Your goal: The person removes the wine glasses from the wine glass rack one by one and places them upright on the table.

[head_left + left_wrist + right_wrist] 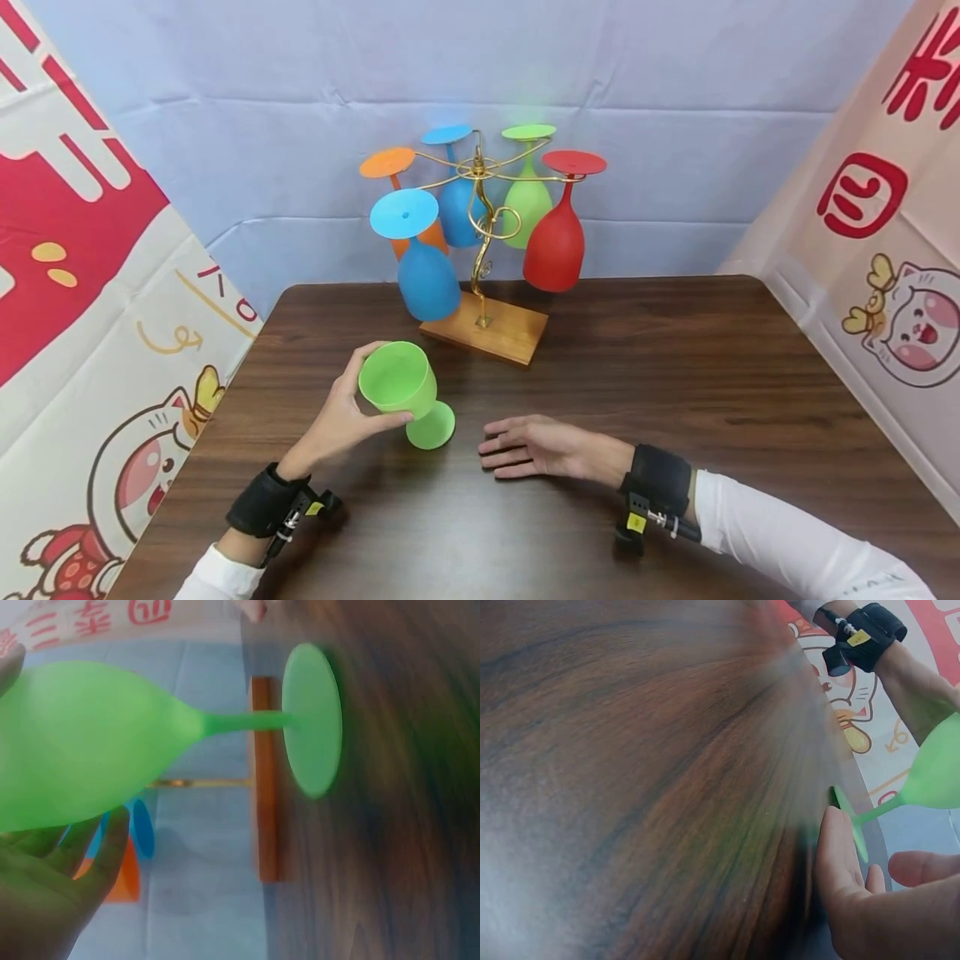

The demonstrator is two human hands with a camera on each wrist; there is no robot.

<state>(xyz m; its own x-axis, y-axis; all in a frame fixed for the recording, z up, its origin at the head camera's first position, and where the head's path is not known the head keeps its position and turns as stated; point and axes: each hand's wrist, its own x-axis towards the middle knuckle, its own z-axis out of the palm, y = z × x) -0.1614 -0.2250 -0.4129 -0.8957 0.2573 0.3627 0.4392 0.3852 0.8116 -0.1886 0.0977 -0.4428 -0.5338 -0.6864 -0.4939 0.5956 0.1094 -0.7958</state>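
My left hand (351,421) grips a light green goblet (400,379) round its bowl, thumb on the near side and fingers on the far side. The goblet stands mouth up and slightly tilted, its round foot (313,720) close over the tabletop. To the right of it, my right hand (536,447) holds nothing, its fingers extended toward the goblet. In the right wrist view the right fingers (836,851) overlap the goblet's foot. Behind the goblet stands a gold metal rack (483,217) on a wooden base (495,329).
Upside down on the rack hang a near blue goblet (427,279), an orange goblet (387,163), a far blue goblet (457,208), another green goblet (527,208) and a red goblet (555,250). The dark wooden table (675,358) meets a pale cloth backdrop (660,167).
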